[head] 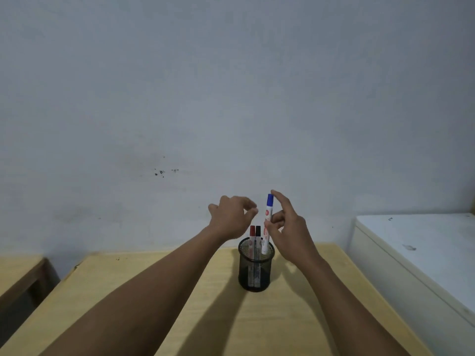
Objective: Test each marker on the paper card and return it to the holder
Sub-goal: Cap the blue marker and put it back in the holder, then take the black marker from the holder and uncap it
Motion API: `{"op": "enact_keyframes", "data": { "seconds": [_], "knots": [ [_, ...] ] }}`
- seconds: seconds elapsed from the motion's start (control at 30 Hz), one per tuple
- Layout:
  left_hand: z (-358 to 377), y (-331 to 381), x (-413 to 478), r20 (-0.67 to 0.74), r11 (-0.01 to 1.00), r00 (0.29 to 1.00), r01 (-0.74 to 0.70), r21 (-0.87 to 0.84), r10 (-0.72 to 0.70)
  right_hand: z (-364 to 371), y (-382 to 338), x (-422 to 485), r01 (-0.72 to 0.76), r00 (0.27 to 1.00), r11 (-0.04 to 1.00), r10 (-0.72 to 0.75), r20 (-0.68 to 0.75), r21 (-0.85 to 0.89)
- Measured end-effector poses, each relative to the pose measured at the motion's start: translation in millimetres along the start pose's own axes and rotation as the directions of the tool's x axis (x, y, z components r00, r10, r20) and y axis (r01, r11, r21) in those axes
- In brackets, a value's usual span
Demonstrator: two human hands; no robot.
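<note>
Black wire mesh forms the holder (256, 268), a round cup that stands on the pale wooden desk (210, 317) near its far edge, a little right of the middle. Inside it a red-capped marker (252, 242) and a black-capped marker (257, 243) stand upright side by side, caps up, their barrels showing through the mesh.

A third marker, the blue-capped marker (267, 222), has a white barrel with red print and stands nearly upright, its lower end inside the holder's rim at the right side and most of its length above it. The right hand (288, 227) is at this marker: the forefinger reaches up beside the blue cap and the thumb lies against the barrel lower down, so it seems to pinch the marker lightly, though the exact contact is hard to make out.

The left hand (231, 217) hovers above and just left of the holder, fingers curled loosely toward the thumb, holding nothing.

To the right of the desk stands a white cabinet (416, 253); to the left, another wooden table (20, 268). A pale grey wall (231, 98) rises behind the far edge.
</note>
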State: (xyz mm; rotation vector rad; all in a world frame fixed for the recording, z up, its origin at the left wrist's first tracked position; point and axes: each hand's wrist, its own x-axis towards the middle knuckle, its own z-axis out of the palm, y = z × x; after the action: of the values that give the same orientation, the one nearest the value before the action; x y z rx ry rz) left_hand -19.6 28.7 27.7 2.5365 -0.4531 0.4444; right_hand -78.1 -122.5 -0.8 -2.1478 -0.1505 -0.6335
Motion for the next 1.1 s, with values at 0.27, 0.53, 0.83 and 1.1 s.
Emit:
{"op": "enact_keyframes", "data": {
  "seconds": [0.27,0.53,0.83,1.1],
  "knots": [
    [33.2,-5.4,12.7,0.269,0.958,0.963,-0.068,0.28,-0.01,16.7,35.8,-3.1,-0.051,0.992,0.987,0.067,0.102,-0.153],
    [43.3,-7.1,17.1,0.225,0.984,0.974,-0.012,0.178,-0.029,22.4,43.2,-4.2,0.003,0.995,0.954,0.025,0.092,-0.301],
    [39.9,-5.3,14.3,0.169,0.997,0.984,0.049,0.066,-0.059,21.1,36.3,-6.5,-0.027,0.989,0.926,0.081,0.128,-0.377],
    [-18.4,16.9,15.0,-0.073,0.991,0.995,0.06,-0.12,-0.069,3.2,0.6,-1.2,-0.098,0.995,0.994,0.099,0.001,-0.044]
  ]
}}
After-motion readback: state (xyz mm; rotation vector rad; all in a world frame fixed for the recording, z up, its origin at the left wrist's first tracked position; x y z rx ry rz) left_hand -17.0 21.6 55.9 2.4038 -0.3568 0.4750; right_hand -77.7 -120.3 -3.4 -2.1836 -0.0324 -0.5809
